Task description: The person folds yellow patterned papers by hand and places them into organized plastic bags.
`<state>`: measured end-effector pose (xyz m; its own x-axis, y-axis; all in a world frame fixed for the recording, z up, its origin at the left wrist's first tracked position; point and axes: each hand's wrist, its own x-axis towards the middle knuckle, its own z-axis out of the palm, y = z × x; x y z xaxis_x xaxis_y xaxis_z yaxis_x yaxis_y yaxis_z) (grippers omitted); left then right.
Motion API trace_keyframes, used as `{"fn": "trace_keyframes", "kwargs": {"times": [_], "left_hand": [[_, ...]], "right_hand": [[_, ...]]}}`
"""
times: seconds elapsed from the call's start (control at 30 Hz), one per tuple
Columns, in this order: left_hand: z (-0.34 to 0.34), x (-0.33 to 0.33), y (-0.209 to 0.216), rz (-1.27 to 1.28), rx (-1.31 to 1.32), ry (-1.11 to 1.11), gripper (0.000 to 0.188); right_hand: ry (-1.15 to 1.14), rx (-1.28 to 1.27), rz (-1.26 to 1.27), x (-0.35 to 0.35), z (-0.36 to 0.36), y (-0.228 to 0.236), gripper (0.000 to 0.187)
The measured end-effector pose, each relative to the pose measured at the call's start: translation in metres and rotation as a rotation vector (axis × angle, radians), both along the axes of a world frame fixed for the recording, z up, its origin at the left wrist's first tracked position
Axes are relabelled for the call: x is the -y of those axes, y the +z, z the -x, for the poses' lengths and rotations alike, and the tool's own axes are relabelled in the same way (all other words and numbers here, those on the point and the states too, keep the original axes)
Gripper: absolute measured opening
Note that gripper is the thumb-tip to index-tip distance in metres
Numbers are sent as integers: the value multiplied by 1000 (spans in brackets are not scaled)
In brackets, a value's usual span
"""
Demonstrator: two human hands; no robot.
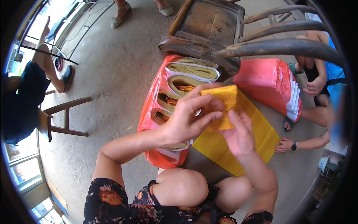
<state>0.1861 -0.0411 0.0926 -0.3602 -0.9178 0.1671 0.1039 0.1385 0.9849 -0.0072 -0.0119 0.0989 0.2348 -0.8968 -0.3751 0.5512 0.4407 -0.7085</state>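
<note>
In front of me I hold up a shiny golden-yellow folded paper packet (225, 98). My left hand (192, 114) grips its left side between thumb and fingers. At its lower right edge, the thumb and fingers of my right hand (239, 134) are closed on it too. Below spreads a flat yellow sheet (257, 130), partly covered by my hands. Just left of the sheet stands an open red plastic bag (148, 123) full of folded yellowish paper bundles (190, 70) in white wrapping. Some bundles have orange-gold paper tucked inside.
A wooden chair (209, 22) lies at the far side, its curved slats reaching right. Beyond the sheet sits a second red bag (261, 74) with white edges. Another person's hand (285, 145) with a watch touches the sheet's right corner. A wooden stool (65, 115) is at left.
</note>
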Motion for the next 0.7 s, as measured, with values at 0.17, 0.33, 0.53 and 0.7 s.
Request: {"fn": "trace_keyframes", "kwargs": {"times": [0.17, 0.33, 0.53, 0.7], "left_hand": [[-56, 60, -20, 644, 826, 559, 52], [-68, 76, -44, 647, 1032, 516, 65], [-70, 71, -55, 729, 1105, 522, 64], [-61, 72, -48, 691, 1163, 439, 60]], "right_hand": [[-140, -367, 361, 70, 3, 8, 32], [-28, -633, 601, 107, -20, 7, 34], [-17, -823, 748, 112, -20, -1, 38], [6, -744, 695, 109, -19, 4, 43]]}}
